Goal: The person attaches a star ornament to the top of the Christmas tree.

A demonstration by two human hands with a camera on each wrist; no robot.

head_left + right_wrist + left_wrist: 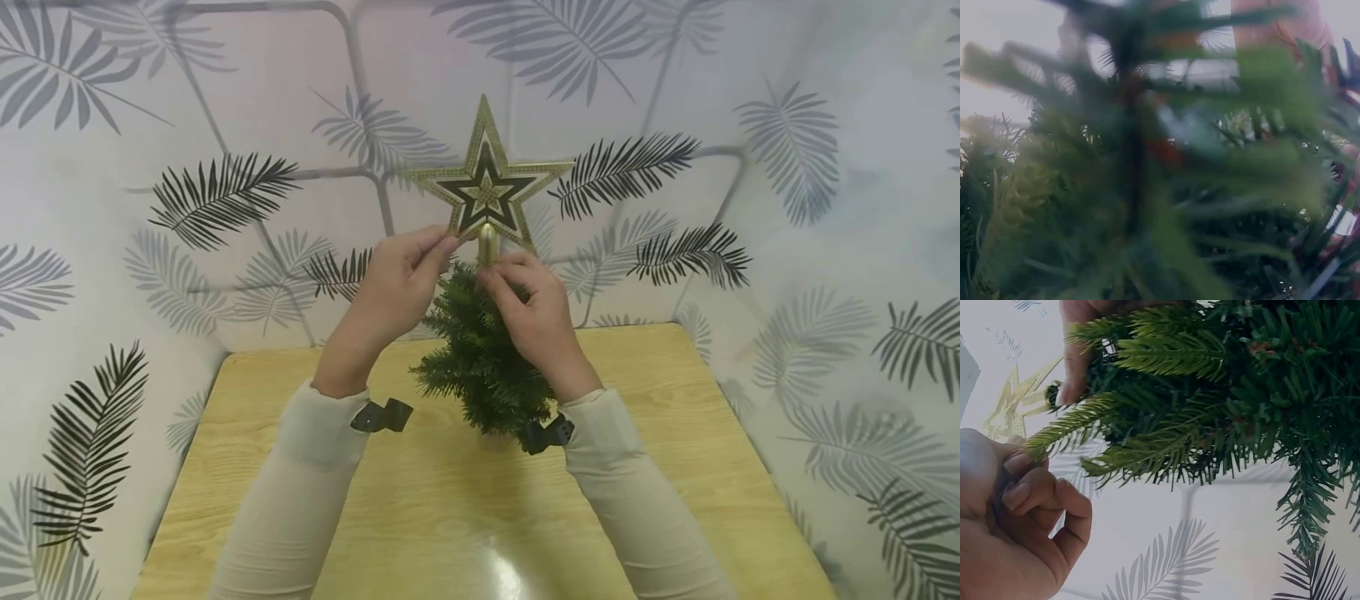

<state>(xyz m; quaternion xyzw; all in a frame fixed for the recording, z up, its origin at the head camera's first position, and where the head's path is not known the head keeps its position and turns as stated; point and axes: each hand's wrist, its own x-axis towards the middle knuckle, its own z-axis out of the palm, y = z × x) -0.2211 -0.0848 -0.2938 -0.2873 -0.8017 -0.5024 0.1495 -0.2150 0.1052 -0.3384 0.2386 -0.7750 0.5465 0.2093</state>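
Note:
A gold star tree topper (pixel 486 190) stands upright over a small green artificial Christmas tree (pixel 483 375). My left hand (pixel 393 287) pinches the star's lower left point between thumb and fingers. The right hand (pixel 540 312) pinches the bottom of the star's gold tube (pixel 487 244), right at the treetop. Whether the tree's tip is inside the tube is hidden by the fingers. In the left wrist view, the left hand (pixel 1019 525) is beside the star (pixel 1010 403), partly behind branches (pixel 1172 356). Blurred green needles (pixel 1135 187) cover most of the right wrist view.
Beneath the tree lies a light wood-grain table (pixel 420 508). A pale wall covering with dark and grey leaf prints (pixel 225 200) surrounds it at the back and sides. Black straps (pixel 382 415) are worn on both wrists, over the cream sleeves, close to the lower branches.

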